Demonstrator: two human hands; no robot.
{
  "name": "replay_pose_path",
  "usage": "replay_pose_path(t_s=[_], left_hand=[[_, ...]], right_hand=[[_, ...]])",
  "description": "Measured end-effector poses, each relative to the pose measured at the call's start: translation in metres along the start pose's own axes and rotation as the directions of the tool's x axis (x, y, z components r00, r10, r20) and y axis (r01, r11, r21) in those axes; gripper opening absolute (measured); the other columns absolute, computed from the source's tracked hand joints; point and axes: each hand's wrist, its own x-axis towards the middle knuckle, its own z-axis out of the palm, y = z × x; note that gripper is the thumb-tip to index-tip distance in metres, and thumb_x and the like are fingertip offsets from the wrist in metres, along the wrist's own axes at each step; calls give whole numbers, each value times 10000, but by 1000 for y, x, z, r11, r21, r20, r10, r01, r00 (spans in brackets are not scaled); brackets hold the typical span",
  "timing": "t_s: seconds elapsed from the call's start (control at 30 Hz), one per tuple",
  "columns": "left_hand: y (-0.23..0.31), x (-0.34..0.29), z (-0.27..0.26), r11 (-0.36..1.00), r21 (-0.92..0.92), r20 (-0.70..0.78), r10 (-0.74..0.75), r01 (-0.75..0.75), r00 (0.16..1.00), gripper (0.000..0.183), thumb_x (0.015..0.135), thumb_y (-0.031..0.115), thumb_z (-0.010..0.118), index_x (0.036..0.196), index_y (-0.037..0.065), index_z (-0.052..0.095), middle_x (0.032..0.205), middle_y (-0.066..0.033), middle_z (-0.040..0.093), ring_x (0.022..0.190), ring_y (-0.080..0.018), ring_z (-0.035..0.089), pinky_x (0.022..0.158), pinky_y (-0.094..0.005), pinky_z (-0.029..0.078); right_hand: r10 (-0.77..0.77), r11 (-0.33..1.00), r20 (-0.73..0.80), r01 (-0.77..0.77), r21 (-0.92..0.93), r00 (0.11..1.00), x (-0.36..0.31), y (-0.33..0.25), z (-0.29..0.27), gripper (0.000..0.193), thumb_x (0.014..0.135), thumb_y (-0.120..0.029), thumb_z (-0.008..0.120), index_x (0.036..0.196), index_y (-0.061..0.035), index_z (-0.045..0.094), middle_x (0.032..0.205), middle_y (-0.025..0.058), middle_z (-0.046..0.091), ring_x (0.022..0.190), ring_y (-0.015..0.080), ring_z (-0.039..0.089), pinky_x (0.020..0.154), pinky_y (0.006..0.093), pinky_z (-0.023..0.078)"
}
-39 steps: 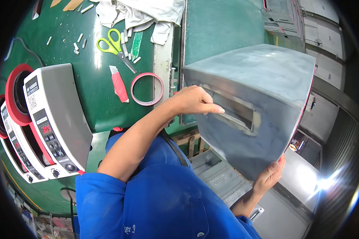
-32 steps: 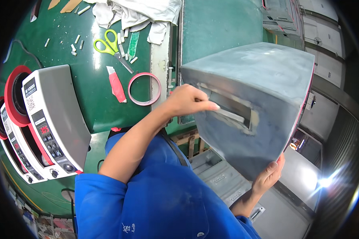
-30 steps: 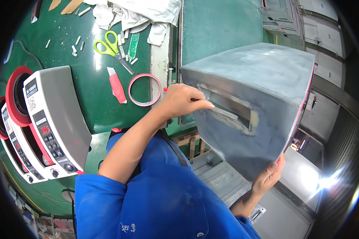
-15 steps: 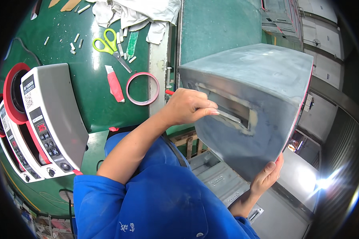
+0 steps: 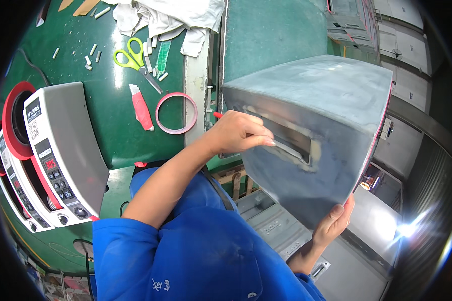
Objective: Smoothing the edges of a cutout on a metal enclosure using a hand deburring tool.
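A large grey metal box (image 5: 286, 173) with smeared, sanded-looking surfaces is in front of me, tilted in view. A rectangular slot (image 5: 301, 143), ringed by tan patches, is cut into its near face. At the slot's lower lip, my left hand (image 5: 242, 132) is closed, thumb and fingers pinched together. A small red tip (image 5: 217, 115) shows at the back of that hand; whatever lies inside the fist is hidden. My right hand (image 5: 334, 220) grips the box's lower right edge, with the thumb on the near face.
On the green table lie a pink tape roll (image 5: 160, 118), a red-handled utility knife (image 5: 142, 108), green scissors (image 5: 135, 62), chalk-like sticks and white cloths (image 5: 160, 15). White tape dispensers (image 5: 68, 145) stand left. Grey metal panels (image 5: 271, 220) are below the box.
The whole view has shifted slightly, so table items and box appear a little further left. My hands keep nearly the same places on the box.
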Motion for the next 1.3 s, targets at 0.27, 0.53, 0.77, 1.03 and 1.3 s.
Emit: replay_pose_path(t_s=[0.27, 0.53, 0.77, 1.03, 1.3], left_hand=[[-6, -1, -2, 999, -45, 29, 19, -18, 999, 156, 722, 217, 622, 762, 67, 640, 521, -53, 430, 479, -175, 444, 452, -289, 334], [-10, -1, -1, 996, -55, 23, 65, -64, 998, 157, 717, 213, 628, 753, 60, 634, 522, -47, 439, 487, -169, 446, 452, -283, 337], [-10, 5, -7, 994, -22, 43, 107, -107, 993, 155, 724, 213, 625, 759, 63, 636, 532, -41, 452, 488, -164, 450, 453, -275, 342], [-3, 9, -2, 990, -122, 79, 81, -71, 994, 151, 733, 215, 616, 767, 69, 636, 535, -43, 457, 497, -171, 466, 467, -279, 357], [-2, 12, -3, 991, -110, 96, 88, -77, 992, 156, 734, 219, 614, 769, 69, 636, 541, -45, 467, 507, -175, 474, 474, -282, 359]], right_hand=[[-24, 1000, -11, 24, -10, 1000, 1, 1, 1, 490, 894, -388, 321, 1084, 44, 456, 967, 105, 526, 858, 152, 491, 762, 248, 368], [-68, 998, -70, 67, -14, 995, 5, -1, 5, 515, 881, -413, 334, 1067, 47, 470, 778, 58, 515, 670, 102, 450, 604, 216, 347], [-100, 995, -107, 99, -21, 989, 5, 2, 7, 532, 876, -429, 335, 1061, 50, 475, 754, 64, 530, 625, 99, 466, 556, 214, 365], [-73, 997, -79, 72, -16, 994, 5, 0, 6, 533, 878, -425, 331, 1068, 53, 472, 762, 65, 535, 634, 105, 471, 568, 217, 368], [-86, 996, -81, 86, -12, 993, 6, -1, 5, 532, 878, -422, 335, 1073, 55, 469, 745, 60, 534, 613, 99, 463, 550, 212, 359]])
